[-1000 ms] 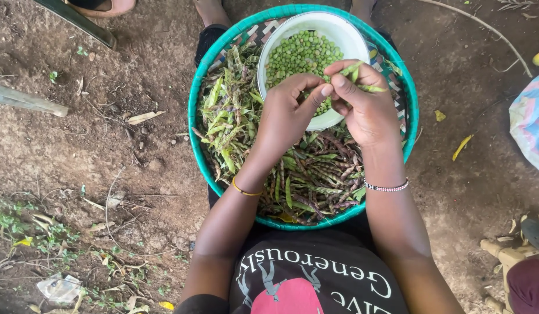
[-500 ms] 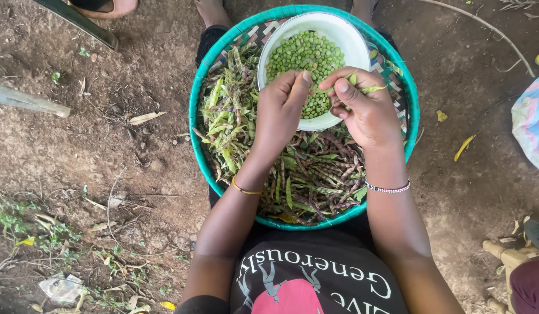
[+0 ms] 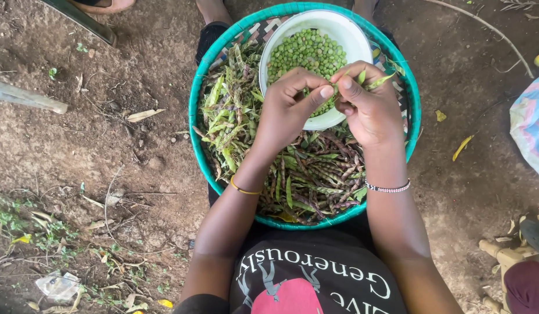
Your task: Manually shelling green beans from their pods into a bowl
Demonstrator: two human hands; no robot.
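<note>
From where I watch, my left hand [image 3: 287, 110] and right hand [image 3: 368, 107] cover the near rim of the white bowl [image 3: 339, 26], and the pod pinched between them is mostly hidden, only its green tip [image 3: 377, 81] showing. My forearms hide part of the pod heap [image 3: 316, 174], and the teal basket's [image 3: 194, 116] far rim is cut off at the top edge. At right, the patterned cloth [image 3: 531, 128] runs off the edge.

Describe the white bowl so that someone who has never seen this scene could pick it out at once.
Start at the round teal-rimmed woven basket on the person's lap. The white bowl sits inside it at the far edge, just beyond both hands. It is the only smooth white container, filled with shelled green peas, while the basket's other contents are loose pods.
</note>
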